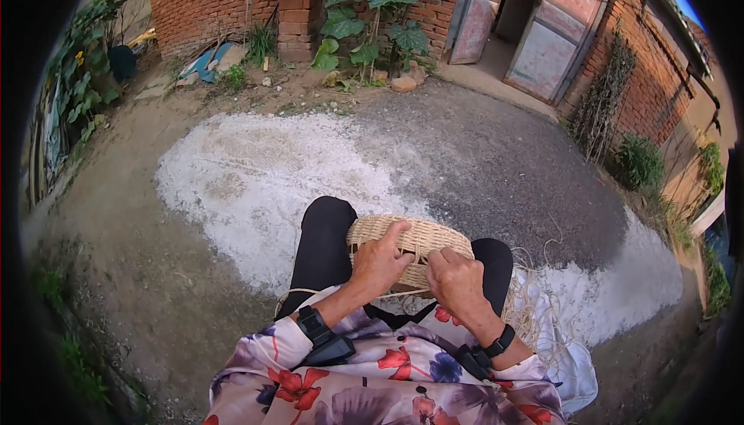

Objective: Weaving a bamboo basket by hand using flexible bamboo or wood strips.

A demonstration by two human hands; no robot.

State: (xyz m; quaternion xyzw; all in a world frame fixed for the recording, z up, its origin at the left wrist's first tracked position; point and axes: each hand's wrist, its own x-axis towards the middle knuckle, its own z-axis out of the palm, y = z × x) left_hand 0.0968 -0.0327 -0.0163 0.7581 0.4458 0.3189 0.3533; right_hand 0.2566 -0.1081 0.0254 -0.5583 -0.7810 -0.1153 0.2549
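Note:
A pale woven straw basket (422,231) lies across my lap between my knees, with a dark gap running along its weave. My left hand (378,258) grips its left part; the index finger points forward along the straw and the thumb reaches toward the gap. On the right part, my right hand (456,279) is closed with its fingertips pressed together at the weave. Whatever fine strand those fingertips pinch is hidden by the knuckles. A cord of straw (310,292) runs beneath my left wrist and under the basket.
Loose straw strands (531,305) lie beside my right thigh, over a white sack (570,367). Ahead, a white powdery patch (263,169) and dark gravelly ground (496,146) spread toward a brick wall (217,3). Metal double doors (554,34) stand ajar. A leafy plant (376,6) grows against the wall.

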